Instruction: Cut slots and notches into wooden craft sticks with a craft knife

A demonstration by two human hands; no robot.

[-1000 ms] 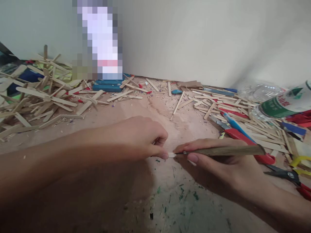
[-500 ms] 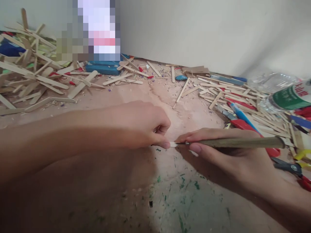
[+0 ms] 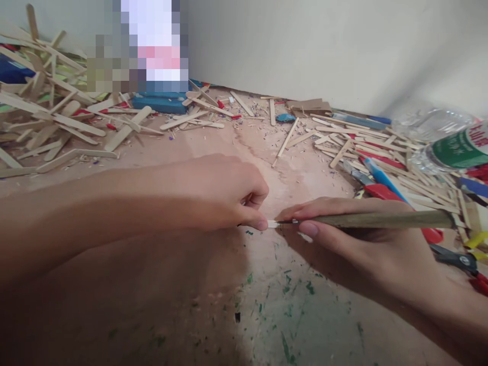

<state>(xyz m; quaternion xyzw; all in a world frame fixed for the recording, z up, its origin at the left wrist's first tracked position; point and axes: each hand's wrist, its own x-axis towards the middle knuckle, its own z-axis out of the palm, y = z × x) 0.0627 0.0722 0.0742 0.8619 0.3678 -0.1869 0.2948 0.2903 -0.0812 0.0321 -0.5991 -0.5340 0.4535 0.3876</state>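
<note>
My left hand is closed, its thumb and curled fingers pinching a small pale piece of wood low over the table. Only the short right end of that piece shows; the rest is hidden under the fingers. My right hand grips a carving knife like a pen. Its long greenish-brown handle points to the right, and its thin dark blade reaches left to the end of the pale piece. A small white scrap lies under the right thumb.
Craft sticks are heaped at the left, and more sticks lie at the right. A plastic bottle rests on its side there, above scissors. A blue block stands near the wall. The wooden tabletop carries shavings and green marks.
The knife and my right hand have shifted slightly to the right. The left hand keeps its pinch almost unmoved. The view has tilted a little.
</note>
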